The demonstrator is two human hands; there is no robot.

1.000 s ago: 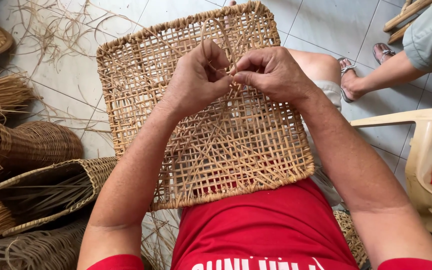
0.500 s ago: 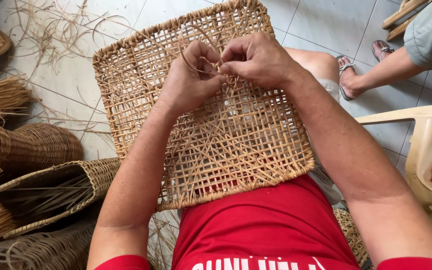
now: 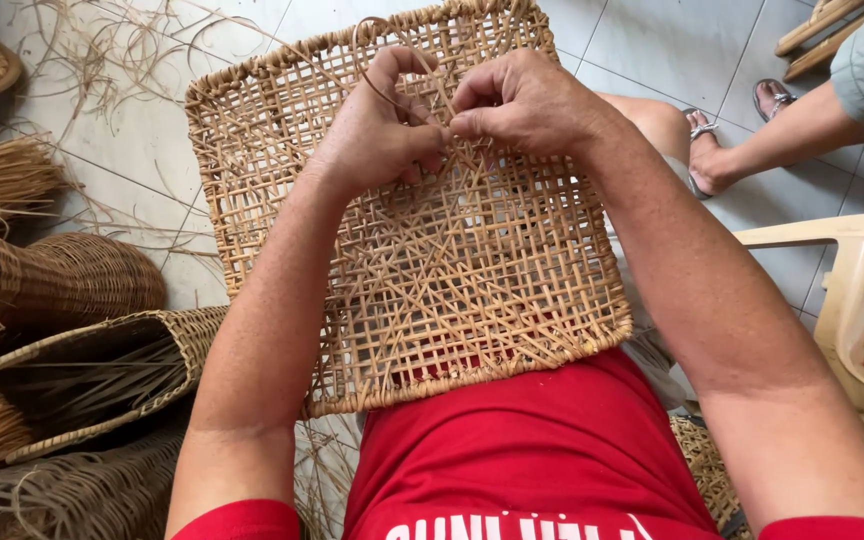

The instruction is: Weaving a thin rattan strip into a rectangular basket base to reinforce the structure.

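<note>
Two hands meeting at upper centre of the head view, working on a square woven cane panel (image 3: pixel 422 270) lying tilted across the lap, filling the middle of the frame. Left hand (image 3: pixel 377 130) curling closed, thumb and fingers pinching a thin cane strand (image 3: pixel 382 60) looping up over the panel's far edge. Right hand (image 3: pixel 532 100) closing too, fingertips nipping the same strand right where the hands are touching. Possibly kinking or snapping the strand if pulled too sharply through the open mesh; possibly letting the panel slide off the lap, resting loose as it is; judging only from the look of things. Sitting over a pale tiled floor (image 3: pixel 652 40), loose straw fibres (image 3: pixel 82 60) scattering at upper left, woven baskets (image 3: pixel 82 360) piling along the left edge, a cream plastic chair (image 3: pixel 852 270) showing at right, another person's arm (image 3: pixel 812 125) and sandalled foot (image 3: pixel 702 150) reaching in at upper right.
</note>
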